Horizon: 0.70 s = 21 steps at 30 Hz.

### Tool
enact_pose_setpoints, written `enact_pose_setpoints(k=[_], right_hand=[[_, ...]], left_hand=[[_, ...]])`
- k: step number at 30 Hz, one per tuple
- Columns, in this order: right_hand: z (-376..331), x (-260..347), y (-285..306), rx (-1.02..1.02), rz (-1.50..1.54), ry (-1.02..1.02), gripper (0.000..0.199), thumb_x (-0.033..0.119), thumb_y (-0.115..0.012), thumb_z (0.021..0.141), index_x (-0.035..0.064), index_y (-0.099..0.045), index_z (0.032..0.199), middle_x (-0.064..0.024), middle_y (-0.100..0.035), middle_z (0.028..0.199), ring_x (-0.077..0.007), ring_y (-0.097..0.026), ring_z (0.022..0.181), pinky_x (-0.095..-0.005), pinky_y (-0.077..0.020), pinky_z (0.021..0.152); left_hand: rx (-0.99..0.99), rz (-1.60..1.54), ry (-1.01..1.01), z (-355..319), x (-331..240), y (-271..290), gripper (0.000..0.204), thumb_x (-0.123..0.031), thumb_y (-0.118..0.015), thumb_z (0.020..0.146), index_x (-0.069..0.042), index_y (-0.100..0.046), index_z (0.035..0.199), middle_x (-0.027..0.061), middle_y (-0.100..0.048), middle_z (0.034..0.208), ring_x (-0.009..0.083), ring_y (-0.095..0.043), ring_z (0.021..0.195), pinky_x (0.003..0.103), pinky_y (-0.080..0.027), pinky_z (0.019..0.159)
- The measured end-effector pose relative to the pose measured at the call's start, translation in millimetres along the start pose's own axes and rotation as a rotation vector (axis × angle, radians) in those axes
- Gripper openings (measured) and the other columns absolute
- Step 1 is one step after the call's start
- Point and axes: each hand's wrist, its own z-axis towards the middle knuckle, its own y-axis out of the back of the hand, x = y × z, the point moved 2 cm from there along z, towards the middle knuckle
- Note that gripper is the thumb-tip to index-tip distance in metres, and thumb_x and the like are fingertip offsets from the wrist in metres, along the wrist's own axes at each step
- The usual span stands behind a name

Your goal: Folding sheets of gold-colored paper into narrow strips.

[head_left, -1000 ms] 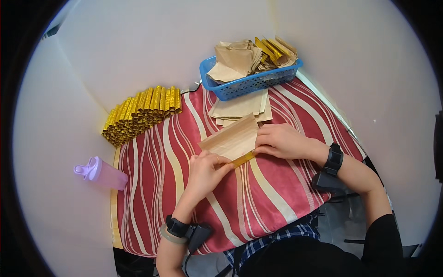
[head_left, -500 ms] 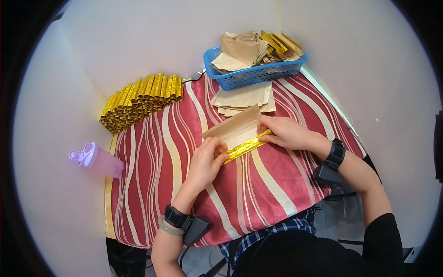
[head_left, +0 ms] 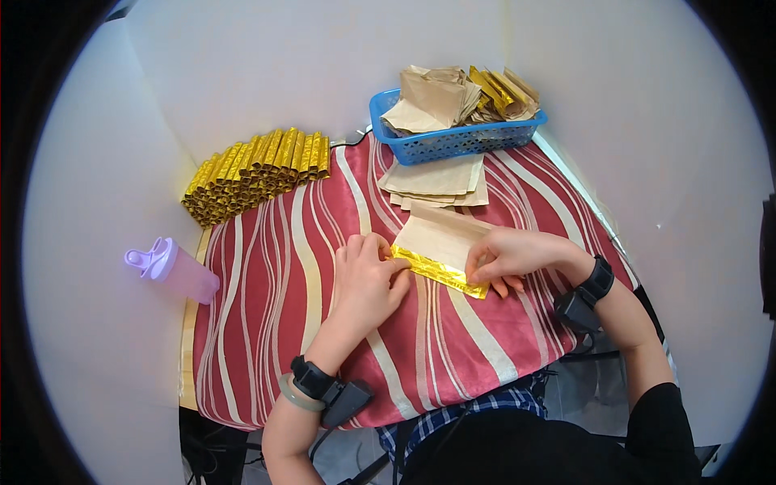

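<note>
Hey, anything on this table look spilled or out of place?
Nothing looks spilled. The loose brown sheets just in front of the blue basket look slightly askew, though: their edges don't line up.

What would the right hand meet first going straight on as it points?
The sheet right at its fingertips; past that, leftward along the gold strip, probably the left hand. Depth is hard to judge from one view.

No txt, labels, nos. or signs legible in pics.
</note>
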Motion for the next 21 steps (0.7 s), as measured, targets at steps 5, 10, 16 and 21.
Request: enact_pose_setpoints(k=[5,10,16,21], right_hand=[[-13.3,15.5,-7.4,0.515,0.063,0.014,0.054,0.024,-0.048,0.101,0.0001,-0.030,0.146,-0.0110,-0.069,0.072,-0.0103,-0.060,0.046,-0.0199,-0.0428,0.039],[-31.8,8.1,6.5,0.665,0.127,0.243,0.050,0.023,-0.047,0.101,0.0024,-0.034,0.145,-0.0123,-0.069,0.075,-0.0122,-0.060,0.045,-0.0196,-0.0429,0.037],[-0.8,7.3,24.9,-0.369,0.306,0.458,0.028,0.015,-0.051,0.097,0.0055,-0.059,0.122,-0.0081,-0.067,0.102,-0.0145,-0.064,0.093,-0.0291,-0.0510,0.084],[20.9,-7.0,-2.2,-0.416,-0.596,0.707,0.034,0.013,-0.063,0.085,0.0058,-0.061,0.118,-0.0106,-0.061,0.110,-0.0270,-0.058,0.106,-0.0357,-0.0476,0.090]], left_hand=[[0.116,0.058,0.080,3.2,-16.6,-9.3,0.046,-0.037,-0.076,0.074,-0.004,-0.068,0.104,0.0080,-0.060,0.110,0.0244,-0.051,0.107,0.039,-0.035,0.088],[0.218,-0.090,0.042,-1.4,-8.1,-17.9,0.051,-0.034,-0.073,0.078,-0.005,-0.063,0.119,0.0077,-0.057,0.122,0.0257,-0.047,0.118,0.042,-0.031,0.098],[0.354,-0.367,-0.231,5.3,-4.8,-21.3,0.034,-0.016,-0.067,0.082,-0.017,-0.068,0.117,0.0031,-0.059,0.128,0.0264,-0.045,0.121,0.042,-0.032,0.102],[0.111,-0.140,-0.292,10.9,-8.4,-9.4,0.025,-0.005,-0.068,0.074,-0.013,-0.072,0.097,0.0020,-0.063,0.100,0.0246,-0.055,0.098,0.037,-0.044,0.086]])
